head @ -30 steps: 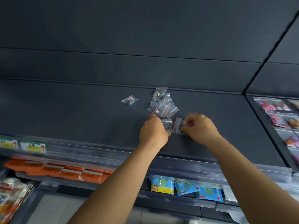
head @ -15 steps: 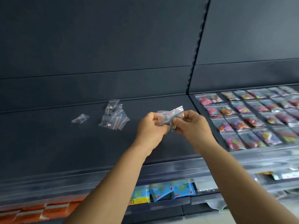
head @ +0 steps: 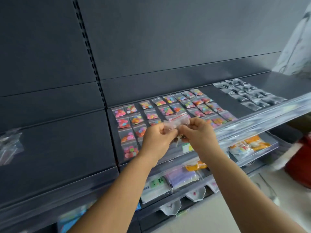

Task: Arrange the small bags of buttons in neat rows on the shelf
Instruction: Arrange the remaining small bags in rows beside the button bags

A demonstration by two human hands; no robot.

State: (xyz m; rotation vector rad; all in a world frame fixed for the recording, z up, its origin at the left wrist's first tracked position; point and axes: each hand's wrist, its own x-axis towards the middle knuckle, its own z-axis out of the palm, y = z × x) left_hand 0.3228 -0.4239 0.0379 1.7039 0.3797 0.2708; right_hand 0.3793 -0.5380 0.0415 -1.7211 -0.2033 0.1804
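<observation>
head view: left hand (head: 155,140) & right hand (head: 198,134) had fingers (head: 186,130) pinched on a clump of small clear bags (head: 176,122), held above the shelf (head: 223,96) over the coloured button-bag rows (head: 161,111). recommend: peel off one bag at a time, align w/ existing rows. room: bare shelf betw. coloured rows & dark bags (head: 249,94); front lip (head: 262,115) near, avoid snagging.

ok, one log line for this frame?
left hand: holding clear bags | right hand: same bags | bags above shelf, over colourful rows | loose pile far left
</observation>
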